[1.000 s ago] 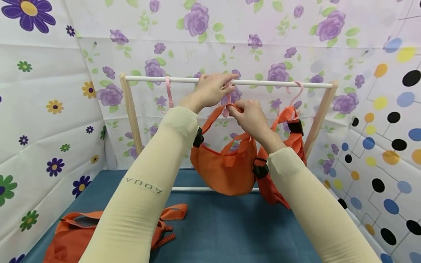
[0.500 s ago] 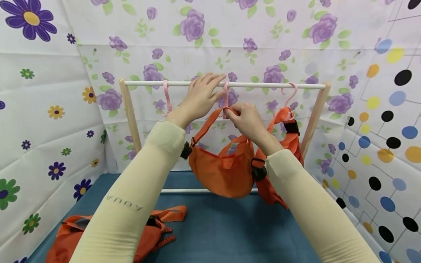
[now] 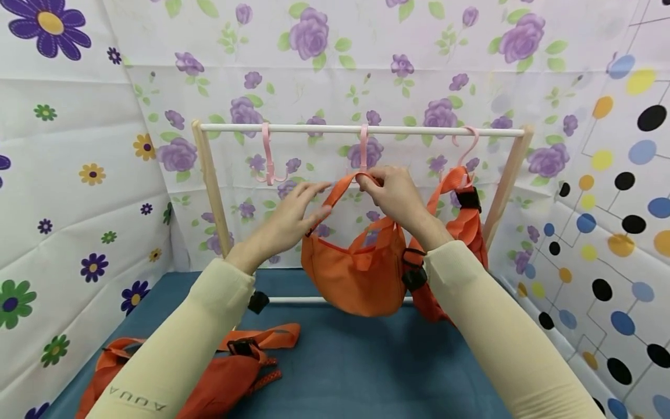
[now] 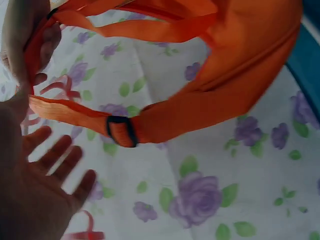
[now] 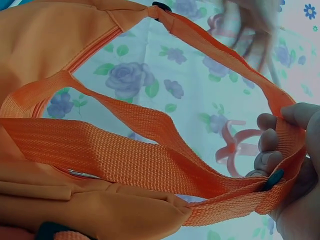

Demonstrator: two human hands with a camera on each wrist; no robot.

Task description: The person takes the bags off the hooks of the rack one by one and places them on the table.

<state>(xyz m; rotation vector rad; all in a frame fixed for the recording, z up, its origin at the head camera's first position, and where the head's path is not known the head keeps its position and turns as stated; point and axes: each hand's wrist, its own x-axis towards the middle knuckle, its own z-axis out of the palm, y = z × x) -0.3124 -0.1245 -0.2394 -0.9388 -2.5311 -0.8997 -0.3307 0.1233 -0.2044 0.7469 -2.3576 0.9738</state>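
Observation:
My right hand [image 3: 395, 195] pinches the strap [image 3: 342, 189] of an orange waist bag [image 3: 356, 279], just under the middle pink hook [image 3: 364, 148]. The bag's body hangs below, curved and unsupported from beneath. In the right wrist view, fingers and thumb of the right hand [image 5: 300, 195] close round the webbing. Whether the strap sits on the hook cannot be told. Left of the strap is my left hand [image 3: 285, 224], fingers spread and slightly bent. The left wrist view shows that hand [image 4: 40, 185] holding nothing, with the strap slider [image 4: 121, 131] beyond it.
A white rail [image 3: 314, 128] on wooden posts carries a left pink hook [image 3: 268, 154] and a right pink hook [image 3: 471, 142]. On the right one hangs another orange bag [image 3: 468, 233]. A third orange bag [image 3: 225, 378] lies at the blue table's [image 3: 366, 372] front left.
My left hand has come down from the rail beside the middle hook, moving leftward to beside the strap. The right hand keeps its pinch on the strap, almost in place.

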